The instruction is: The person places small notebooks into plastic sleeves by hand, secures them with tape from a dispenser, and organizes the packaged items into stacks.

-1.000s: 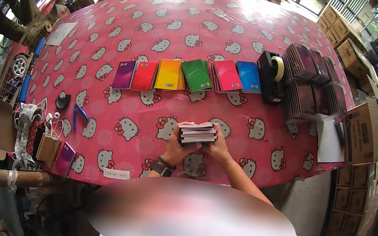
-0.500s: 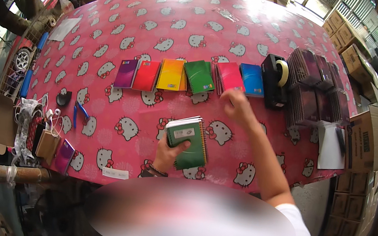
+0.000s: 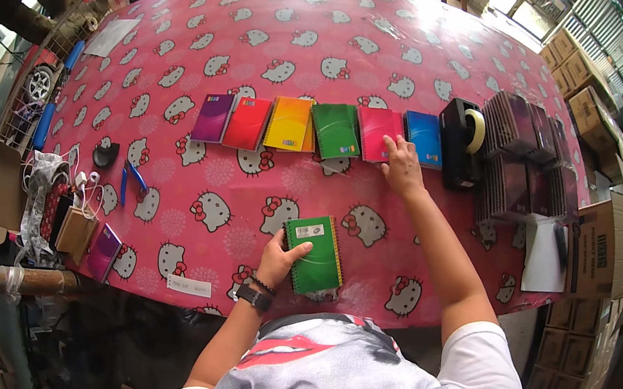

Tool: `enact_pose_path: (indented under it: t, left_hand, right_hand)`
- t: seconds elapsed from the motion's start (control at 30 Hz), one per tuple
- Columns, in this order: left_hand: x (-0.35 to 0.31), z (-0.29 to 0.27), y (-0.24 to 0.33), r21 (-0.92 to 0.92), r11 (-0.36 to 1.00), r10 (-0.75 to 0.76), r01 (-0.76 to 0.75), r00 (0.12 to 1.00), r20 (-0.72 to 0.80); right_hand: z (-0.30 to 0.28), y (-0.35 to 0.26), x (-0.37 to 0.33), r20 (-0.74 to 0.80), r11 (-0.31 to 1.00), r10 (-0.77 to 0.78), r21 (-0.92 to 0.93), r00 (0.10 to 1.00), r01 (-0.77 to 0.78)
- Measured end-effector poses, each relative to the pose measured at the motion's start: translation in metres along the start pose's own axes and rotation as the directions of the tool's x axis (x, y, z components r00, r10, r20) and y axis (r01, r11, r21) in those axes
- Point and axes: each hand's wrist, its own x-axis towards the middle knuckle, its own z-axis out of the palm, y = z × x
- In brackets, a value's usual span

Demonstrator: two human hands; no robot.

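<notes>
My left hand grips a green spiral notebook near the table's front edge, thumb over the cover and fingers out of sight beneath. Whether more notebooks lie under it I cannot tell. My right hand reaches out to the row further back, its fingers spread on the lower right of a pink notebook, thumb at the lower edge. Left of that notebook lie a green one, a yellow one, a red one and a purple one. A blue notebook lies to its right.
Beside the row stands a black tape dispenser, then stacks of dark wrapped packs. White paper lies nearer. At left are blue-handled pliers, a purple notebook and a paper strip. Cardboard boxes flank the right side.
My right hand has come down from in front of the row onto the pink notebook, its curled fingers now spread. The green notebook in my left hand has tipped, so its cover faces up more.
</notes>
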Motion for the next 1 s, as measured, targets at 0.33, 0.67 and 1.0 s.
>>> enact_pose_path:
  t: [0.33,0.67,1.0]
  left_hand:
    - [-0.001,-0.002,0.002,0.019,1.000,-0.007,0.007,1.000,0.008]
    - [-0.001,-0.010,-0.008,-0.102,0.994,0.027,-0.027,1.000,0.004]
    - [0.003,-0.010,-0.013,-0.082,0.995,0.050,-0.049,0.999,0.008]
  right_hand:
    - [-0.009,-0.009,0.063,0.130,0.863,0.499,0.020,0.857,-0.505]
    - [-0.026,-0.019,0.106,0.416,0.708,0.671,-0.115,0.614,-0.697]
    - [-0.047,-0.013,0.077,0.233,0.810,0.461,0.283,0.856,-0.513]
